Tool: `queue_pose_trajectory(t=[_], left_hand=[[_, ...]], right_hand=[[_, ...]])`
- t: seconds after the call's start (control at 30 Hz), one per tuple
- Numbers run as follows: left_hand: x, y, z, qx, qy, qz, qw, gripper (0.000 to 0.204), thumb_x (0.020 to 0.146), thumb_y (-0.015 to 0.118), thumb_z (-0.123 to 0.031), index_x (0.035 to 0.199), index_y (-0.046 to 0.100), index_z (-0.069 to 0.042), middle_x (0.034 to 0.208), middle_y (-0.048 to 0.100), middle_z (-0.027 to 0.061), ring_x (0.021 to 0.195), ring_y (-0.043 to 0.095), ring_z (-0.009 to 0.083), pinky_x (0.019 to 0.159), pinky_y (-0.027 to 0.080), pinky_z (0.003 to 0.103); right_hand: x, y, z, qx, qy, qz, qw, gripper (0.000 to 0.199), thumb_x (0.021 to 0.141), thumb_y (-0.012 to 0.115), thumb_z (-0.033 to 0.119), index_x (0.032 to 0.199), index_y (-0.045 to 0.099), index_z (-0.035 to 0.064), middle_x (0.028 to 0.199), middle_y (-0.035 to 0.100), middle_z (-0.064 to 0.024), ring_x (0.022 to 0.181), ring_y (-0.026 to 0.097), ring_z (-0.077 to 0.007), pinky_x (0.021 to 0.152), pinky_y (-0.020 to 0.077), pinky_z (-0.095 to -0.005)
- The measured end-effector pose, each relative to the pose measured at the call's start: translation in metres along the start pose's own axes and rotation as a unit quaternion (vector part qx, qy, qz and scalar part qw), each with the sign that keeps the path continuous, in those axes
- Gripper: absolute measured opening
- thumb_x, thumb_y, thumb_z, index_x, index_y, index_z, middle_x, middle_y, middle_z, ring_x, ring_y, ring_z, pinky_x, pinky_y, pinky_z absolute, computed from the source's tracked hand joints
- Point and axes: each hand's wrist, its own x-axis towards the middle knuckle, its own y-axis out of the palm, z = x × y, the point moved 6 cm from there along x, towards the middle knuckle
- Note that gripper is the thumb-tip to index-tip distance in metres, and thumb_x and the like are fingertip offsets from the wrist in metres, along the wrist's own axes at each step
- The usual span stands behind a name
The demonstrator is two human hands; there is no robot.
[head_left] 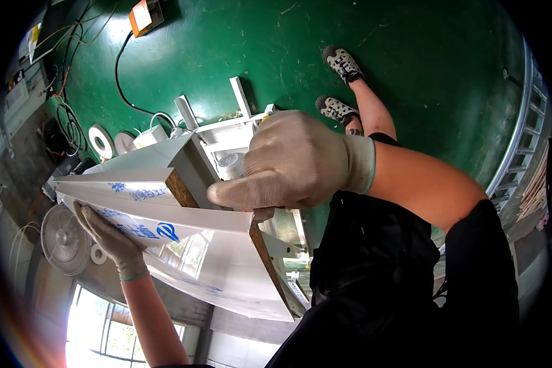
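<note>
A green workshop floor fills the view from eleven to two o'clock, with a standing fan towards eight o'clock. We see the glossy white panel, partly covered in blue-printed film, lying between nine and six o'clock; its long axis runs from a far end at nine to a raw brown end near six. The left hand is the nearer, its fingers straight, close together and flat against the film. The right hand has curled fingers and a thumb pointing towards nine o'clock; from it the panel lies at about seven, its near corner just beside the fist. We cannot tell whether those fingers grip anything or touch the panel, since the back of the glove hides them. The left thumb and the panel's underside are also hidden.
</note>
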Motion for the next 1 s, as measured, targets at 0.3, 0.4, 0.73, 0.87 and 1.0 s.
queue_pose_trajectory(t=[0.3,0.4,0.73,0.87,1.0], left_hand=[[0.003,-0.004,0.003,-0.02,-0.013,-0.001,1.0,0.065,0.111,0.036,-0.045,0.158,0.031,-0.001,0.16,0.034,0.0163,0.146,0.036,0.0279,0.122,0.03,0.042],[0.008,-0.005,0.012,-0.03,-0.007,0.0,1.0,0.064,0.111,0.035,-0.044,0.157,0.032,-0.001,0.16,0.034,0.0169,0.146,0.037,0.0283,0.122,0.029,0.042],[0.009,-0.013,0.014,0.029,0.048,0.009,0.998,0.064,0.112,0.033,-0.044,0.157,0.031,0.001,0.16,0.033,0.0189,0.147,0.036,0.0291,0.123,0.03,0.043],[0.008,-0.008,0.011,0.001,0.015,0.005,1.0,0.065,0.111,0.035,-0.046,0.158,0.032,0.0,0.16,0.033,0.0177,0.146,0.037,0.0286,0.122,0.031,0.043],[0.006,-0.006,0.008,0.0,0.011,0.0,1.0,0.065,0.111,0.035,-0.046,0.157,0.032,0.0,0.16,0.034,0.0177,0.146,0.038,0.0285,0.122,0.031,0.043]], right_hand=[[0.04,-0.026,0.002,-0.109,-0.051,0.218,0.969,0.004,0.091,0.066,0.016,0.094,0.064,0.0165,0.06,0.059,-0.0015,0.053,0.065,-0.021,0.042,0.0485,-0.0358],[0.038,-0.021,0.001,-0.087,0.018,0.294,0.952,0.004,0.09,0.067,0.015,0.089,0.063,0.0146,0.062,0.062,-0.0028,0.056,0.067,-0.0222,0.045,0.0522,-0.037],[-0.002,-0.039,0.012,-0.021,0.107,0.059,0.992,0.019,0.091,0.074,0.023,0.108,0.068,0.0144,0.065,0.062,-0.0027,0.054,0.063,-0.0214,0.047,0.0483,-0.0329],[-0.002,-0.033,0.018,-0.055,0.098,0.056,0.992,0.036,0.091,0.075,0.028,0.124,0.067,0.0161,0.061,0.058,-0.0003,0.05,0.059,-0.0179,0.044,0.0449,-0.034],[0.001,-0.027,0.02,-0.085,0.062,0.075,0.992,0.048,0.087,0.079,0.035,0.13,0.068,0.0174,0.058,0.049,0.0027,0.049,0.053,-0.0134,0.045,0.0393,-0.0314]])
